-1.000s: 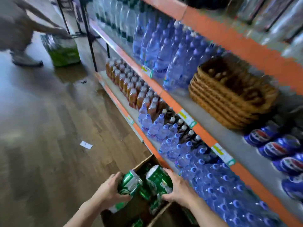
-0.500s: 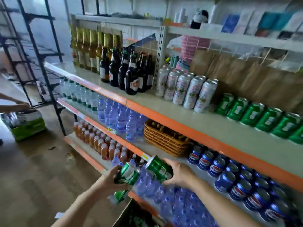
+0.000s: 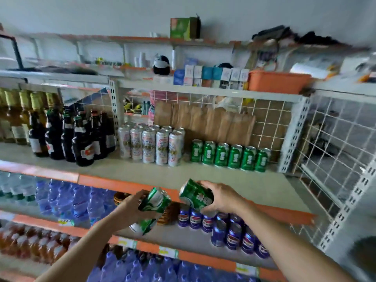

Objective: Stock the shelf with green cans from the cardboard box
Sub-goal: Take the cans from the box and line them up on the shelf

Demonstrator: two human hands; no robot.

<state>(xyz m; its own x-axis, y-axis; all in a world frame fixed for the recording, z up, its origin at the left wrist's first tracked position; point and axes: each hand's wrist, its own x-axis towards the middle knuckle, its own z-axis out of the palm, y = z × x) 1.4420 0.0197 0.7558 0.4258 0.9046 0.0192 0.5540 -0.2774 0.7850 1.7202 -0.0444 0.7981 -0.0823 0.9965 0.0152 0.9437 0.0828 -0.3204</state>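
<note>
On shelf, far left: dark bottles, upright, clustered. Next along: tall pale cans, upright, packed together.

Before the shelf's orange front edge, left hand is curled round upper green can, which is tilted. Lower green can shows just beneath that hand, blurred; hold on it cannot be told.

Right hand grips single green can, tilted, near but apart from the left pair.

Back of shelf, right: row of green cans, six, upright, side by side, near the pale cans.
</note>
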